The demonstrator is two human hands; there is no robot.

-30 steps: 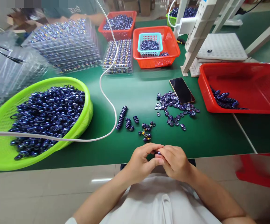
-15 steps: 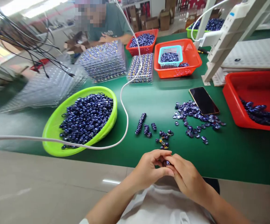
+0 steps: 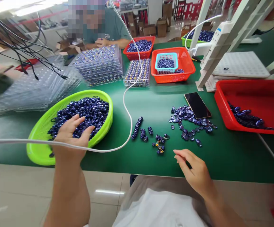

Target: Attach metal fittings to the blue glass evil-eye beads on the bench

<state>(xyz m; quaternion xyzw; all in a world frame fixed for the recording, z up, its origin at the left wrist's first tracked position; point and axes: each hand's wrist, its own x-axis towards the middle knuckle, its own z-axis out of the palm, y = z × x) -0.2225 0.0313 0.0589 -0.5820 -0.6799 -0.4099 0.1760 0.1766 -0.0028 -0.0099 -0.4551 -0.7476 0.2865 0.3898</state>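
Observation:
My left hand [image 3: 72, 134] is over a lime-green basket [image 3: 41, 126] heaped with shiny dark-blue ring-like pieces [image 3: 91, 108]. Its fingers are spread above the heap, with thumb apart, and no piece shows in its grasp. A white cable [image 3: 103, 150] crosses in front of that wrist. Near the table's front edge, my right hand [image 3: 193, 171] has thumb and fingertips drawn close together, with nothing visible between them. Just left of it lies a small cluster of blue and gold pieces [image 3: 160, 145]. Short stacked rows of blue pieces [image 3: 137, 128] lie farther left.
Loose blue discs [image 3: 186, 115] surround a phone [image 3: 198, 105]. A red tray [image 3: 252, 86] with blue pieces stands right. Clear stacked trays [image 3: 99, 67], an orange basket [image 3: 186, 67] and a metal post [image 3: 224, 47] stand behind. A person [image 3: 114, 30] sits across the green table [image 3: 127, 164].
My hands were together around a small blue piece at the table edge. The left has moved away to the green basket and spread; the right has shifted slightly right. The piece is out of sight.

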